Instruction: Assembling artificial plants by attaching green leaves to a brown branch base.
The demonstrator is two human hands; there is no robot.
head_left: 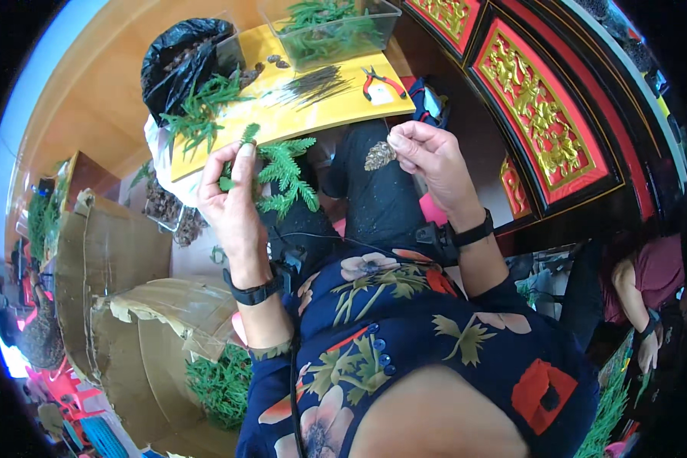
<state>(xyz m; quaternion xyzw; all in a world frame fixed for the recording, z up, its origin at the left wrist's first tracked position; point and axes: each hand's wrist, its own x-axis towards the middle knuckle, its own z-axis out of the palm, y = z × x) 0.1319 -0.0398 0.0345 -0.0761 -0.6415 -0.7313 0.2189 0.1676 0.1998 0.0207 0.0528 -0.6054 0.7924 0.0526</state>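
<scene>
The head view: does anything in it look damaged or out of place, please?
Yes, the cardboard box at left looks damaged: one flap has a ragged, torn edge. The pine cone in the right hand and the green sprig in the left hand show nothing odd.

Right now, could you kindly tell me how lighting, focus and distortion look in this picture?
In the head view, pale glare lightens part of the yellow tabletop; in the head view, the red-and-gold carved panel bows along the curved dark rim; in the head view, the right hand and its pine cone look fairly sharp, while clutter at lower left looks softer.
</scene>
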